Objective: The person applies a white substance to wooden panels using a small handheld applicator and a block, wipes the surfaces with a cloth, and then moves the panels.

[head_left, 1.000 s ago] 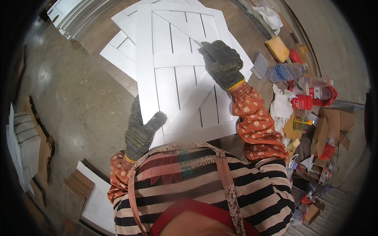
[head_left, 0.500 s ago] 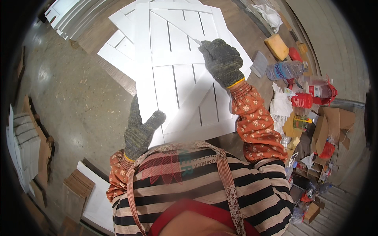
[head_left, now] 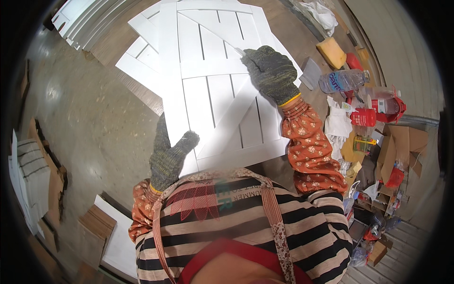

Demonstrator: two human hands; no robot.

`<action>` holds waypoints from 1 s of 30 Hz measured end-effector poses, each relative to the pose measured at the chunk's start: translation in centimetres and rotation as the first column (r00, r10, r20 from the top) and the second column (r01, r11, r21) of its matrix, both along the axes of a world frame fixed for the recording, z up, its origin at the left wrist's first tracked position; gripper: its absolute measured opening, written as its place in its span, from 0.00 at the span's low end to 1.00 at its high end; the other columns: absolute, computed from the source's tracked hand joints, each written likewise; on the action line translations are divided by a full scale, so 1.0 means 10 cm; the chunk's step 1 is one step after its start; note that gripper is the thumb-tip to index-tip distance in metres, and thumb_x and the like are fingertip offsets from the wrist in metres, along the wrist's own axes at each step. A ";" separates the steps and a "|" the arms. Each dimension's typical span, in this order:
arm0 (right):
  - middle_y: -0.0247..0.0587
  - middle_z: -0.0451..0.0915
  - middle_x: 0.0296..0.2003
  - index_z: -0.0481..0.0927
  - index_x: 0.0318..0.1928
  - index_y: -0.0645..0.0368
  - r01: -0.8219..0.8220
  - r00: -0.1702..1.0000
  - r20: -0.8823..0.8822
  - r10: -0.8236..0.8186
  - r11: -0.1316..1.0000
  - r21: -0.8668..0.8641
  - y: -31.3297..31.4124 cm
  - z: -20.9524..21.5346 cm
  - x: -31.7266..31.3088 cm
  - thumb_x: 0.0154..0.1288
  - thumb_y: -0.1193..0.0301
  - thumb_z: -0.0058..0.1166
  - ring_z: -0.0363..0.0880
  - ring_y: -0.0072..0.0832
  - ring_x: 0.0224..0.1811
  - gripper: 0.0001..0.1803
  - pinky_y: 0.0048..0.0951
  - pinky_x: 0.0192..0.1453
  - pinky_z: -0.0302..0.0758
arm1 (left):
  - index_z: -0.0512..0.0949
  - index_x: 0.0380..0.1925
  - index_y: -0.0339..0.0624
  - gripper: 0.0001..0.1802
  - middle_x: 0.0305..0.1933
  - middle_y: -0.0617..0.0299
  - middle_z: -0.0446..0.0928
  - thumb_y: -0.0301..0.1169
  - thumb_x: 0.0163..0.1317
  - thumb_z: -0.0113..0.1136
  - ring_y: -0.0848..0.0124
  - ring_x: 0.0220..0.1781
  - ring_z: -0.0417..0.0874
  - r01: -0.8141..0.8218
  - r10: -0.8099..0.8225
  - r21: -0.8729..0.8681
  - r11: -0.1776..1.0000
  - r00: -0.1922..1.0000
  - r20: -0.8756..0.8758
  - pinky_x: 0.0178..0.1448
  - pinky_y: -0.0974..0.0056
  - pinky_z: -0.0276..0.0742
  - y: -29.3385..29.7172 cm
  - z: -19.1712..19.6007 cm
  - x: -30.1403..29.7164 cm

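Note:
A white door-like panel point(head_left: 196, 102) with grooves and diagonal braces lies in front of me, its near end close to my body. My left hand point(head_left: 169, 158), in a dark knitted glove, grips the panel's near left edge, thumb on top and fingers down the side. My right hand point(head_left: 273, 73), gloved alike, rests closed on the panel's right part beside the upper diagonal brace. Its fingers are curled, and a small pale tip shows by them; what they hold is hidden. More white panels point(head_left: 135, 66) lie fanned out beneath this one.
To the right are a yellow sponge point(head_left: 331, 53), a grey block point(head_left: 310, 73), a clear water bottle point(head_left: 343, 81), a red-labelled bottle point(head_left: 385, 105) and a cardboard box point(head_left: 402, 142). At left, stacked boards point(head_left: 29, 175) and cardboard pieces point(head_left: 94, 232) stand on the concrete floor point(head_left: 90, 118).
My right hand has shifted slightly to the right on the panel, its forearm moving with it. My left hand keeps its grip on the edge. The whole view has shifted a little.

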State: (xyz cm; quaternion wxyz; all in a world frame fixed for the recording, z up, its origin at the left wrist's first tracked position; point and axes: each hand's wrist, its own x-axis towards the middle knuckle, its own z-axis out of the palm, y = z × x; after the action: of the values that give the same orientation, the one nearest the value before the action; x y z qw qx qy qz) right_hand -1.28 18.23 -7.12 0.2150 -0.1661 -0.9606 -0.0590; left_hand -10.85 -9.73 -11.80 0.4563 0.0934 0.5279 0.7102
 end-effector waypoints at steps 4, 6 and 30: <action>0.39 0.79 0.30 0.83 0.40 0.53 0.055 0.997 0.056 -0.053 0.998 -0.033 0.00 -0.01 -0.03 0.63 0.64 0.56 0.79 0.37 0.28 0.09 0.37 0.32 0.74 | 0.57 0.67 0.36 0.41 0.54 0.54 0.72 0.21 0.55 0.67 0.72 0.50 0.77 0.007 -0.008 -0.021 1.000 0.999 -0.044 0.56 0.65 0.78 0.02 0.04 -0.01; 0.39 0.79 0.29 0.82 0.40 0.52 0.067 0.997 0.044 -0.065 0.997 -0.045 0.01 -0.02 -0.06 0.62 0.64 0.56 0.79 0.37 0.28 0.09 0.38 0.32 0.74 | 0.56 0.67 0.36 0.41 0.54 0.54 0.72 0.21 0.55 0.67 0.72 0.50 0.77 0.016 -0.020 -0.048 0.999 0.996 -0.082 0.55 0.65 0.78 0.02 0.05 0.00; 0.39 0.78 0.29 0.81 0.41 0.52 0.080 0.994 0.081 -0.073 0.993 -0.083 -0.01 0.01 -0.04 0.64 0.62 0.54 0.78 0.37 0.29 0.11 0.39 0.32 0.73 | 0.57 0.66 0.36 0.41 0.55 0.52 0.71 0.18 0.54 0.66 0.69 0.49 0.80 -0.009 0.009 -0.013 1.000 1.000 -0.023 0.56 0.63 0.80 0.01 0.02 0.01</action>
State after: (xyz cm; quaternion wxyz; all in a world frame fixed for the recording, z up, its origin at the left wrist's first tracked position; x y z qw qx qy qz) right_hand -1.71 18.11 -7.07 0.1679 -0.2094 -0.9628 -0.0320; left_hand -10.70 -9.58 -11.61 0.4477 0.0963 0.5384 0.7075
